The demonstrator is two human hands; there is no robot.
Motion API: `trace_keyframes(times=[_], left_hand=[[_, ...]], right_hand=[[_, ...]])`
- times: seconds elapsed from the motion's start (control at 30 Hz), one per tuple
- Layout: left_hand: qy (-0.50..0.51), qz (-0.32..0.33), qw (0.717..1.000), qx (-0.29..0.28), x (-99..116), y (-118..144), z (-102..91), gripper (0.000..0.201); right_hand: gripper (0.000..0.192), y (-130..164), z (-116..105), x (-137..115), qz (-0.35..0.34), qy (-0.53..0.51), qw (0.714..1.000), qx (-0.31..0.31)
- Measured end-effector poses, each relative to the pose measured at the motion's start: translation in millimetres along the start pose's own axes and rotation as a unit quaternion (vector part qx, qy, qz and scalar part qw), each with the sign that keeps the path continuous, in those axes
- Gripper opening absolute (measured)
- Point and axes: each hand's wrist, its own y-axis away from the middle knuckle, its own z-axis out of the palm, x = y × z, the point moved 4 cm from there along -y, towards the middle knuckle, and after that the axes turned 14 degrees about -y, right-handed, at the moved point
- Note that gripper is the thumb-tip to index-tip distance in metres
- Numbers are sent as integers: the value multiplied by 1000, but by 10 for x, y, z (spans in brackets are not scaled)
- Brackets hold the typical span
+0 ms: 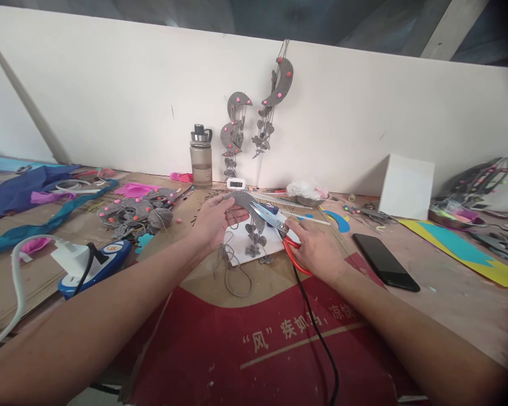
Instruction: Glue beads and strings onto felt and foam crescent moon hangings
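Head view: a grey felt crescent (242,201) with dangling cord is pinched in the closed left hand (215,219) above the bench (449,293). Red-handled scissors (285,237) are gripped by the closed right hand (317,248), their blades parted at the crescent's edge. One smoky water bottle (201,158) stands behind, its contents hard to make out. Two finished hangings (254,121) are pinned on the wall. One black phone (385,261) lies right.
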Motion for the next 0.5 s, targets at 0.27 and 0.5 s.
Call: trace_keyframes(times=[0.27, 0.5], left_hand=[[-5, 0, 1000, 13, 11, -4, -10, 7], [13, 5, 999, 37, 20, -48, -55, 9]], right_hand=[[41, -20, -40, 59, 45, -58, 997, 8], [40, -19, -9, 91, -5, -158, 986, 57]])
